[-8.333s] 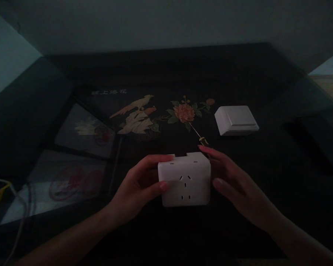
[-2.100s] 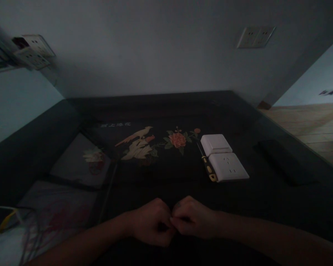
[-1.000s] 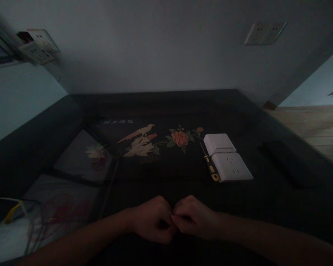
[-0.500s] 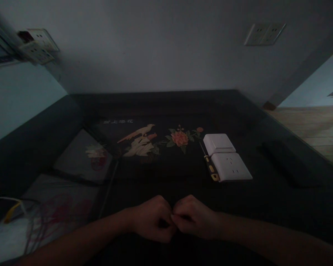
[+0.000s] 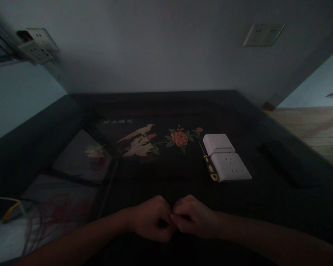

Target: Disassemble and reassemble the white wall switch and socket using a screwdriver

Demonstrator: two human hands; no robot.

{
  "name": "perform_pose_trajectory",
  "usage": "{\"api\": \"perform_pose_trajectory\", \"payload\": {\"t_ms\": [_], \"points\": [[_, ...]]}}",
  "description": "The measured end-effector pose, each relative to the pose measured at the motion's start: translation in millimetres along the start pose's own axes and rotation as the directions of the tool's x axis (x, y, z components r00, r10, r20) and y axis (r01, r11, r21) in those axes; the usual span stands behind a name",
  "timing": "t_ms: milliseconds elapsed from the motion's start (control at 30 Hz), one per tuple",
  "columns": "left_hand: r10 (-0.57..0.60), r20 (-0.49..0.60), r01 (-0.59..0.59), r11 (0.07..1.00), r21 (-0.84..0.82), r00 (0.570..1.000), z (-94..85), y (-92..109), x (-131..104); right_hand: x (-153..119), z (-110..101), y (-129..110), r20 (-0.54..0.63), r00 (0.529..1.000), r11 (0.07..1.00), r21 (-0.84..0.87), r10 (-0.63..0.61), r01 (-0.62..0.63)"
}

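Observation:
My left hand (image 5: 155,218) and my right hand (image 5: 194,217) are closed, knuckles touching, at the near middle of the dark table (image 5: 155,184). Nothing shows in either hand. Beyond my right hand, to the right, lies a white socket panel (image 5: 231,167) with slots facing up. A white box-like piece (image 5: 218,143) sits against its far edge. Along their left side rests a screwdriver (image 5: 211,170) with a black and yellow handle, its thin shaft pointing away from me.
A dark flat object (image 5: 287,162) lies at the right. Cables with a yellow part (image 5: 11,211) are at the lower left. The wall (image 5: 150,48) behind carries a double socket (image 5: 264,34) at right and more sockets (image 5: 41,38) at left.

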State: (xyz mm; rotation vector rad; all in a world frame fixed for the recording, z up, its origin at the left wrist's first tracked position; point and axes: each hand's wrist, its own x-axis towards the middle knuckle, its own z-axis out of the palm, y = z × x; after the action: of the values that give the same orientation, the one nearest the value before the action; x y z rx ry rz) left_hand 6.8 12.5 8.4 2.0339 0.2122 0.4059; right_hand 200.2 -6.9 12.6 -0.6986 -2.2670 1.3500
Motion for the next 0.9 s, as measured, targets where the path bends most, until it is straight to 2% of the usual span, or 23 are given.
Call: {"api": "perform_pose_trajectory", "payload": {"t_ms": [633, 900], "points": [[0.002, 0.008, -0.002, 1.0, 0.009, 1.0, -0.4, -0.4, -0.2, 0.4, -0.1, -0.8, 0.003, 1.0, 1.0, -0.003, -0.003, 0.003], [-0.024, 0.015, 0.024, 1.0, 0.014, 1.0, -0.4, -0.6, -0.4, 1.9, -5.4, -3.5, 0.046, 0.999, 0.999, -0.033, 0.009, -0.008]]}}
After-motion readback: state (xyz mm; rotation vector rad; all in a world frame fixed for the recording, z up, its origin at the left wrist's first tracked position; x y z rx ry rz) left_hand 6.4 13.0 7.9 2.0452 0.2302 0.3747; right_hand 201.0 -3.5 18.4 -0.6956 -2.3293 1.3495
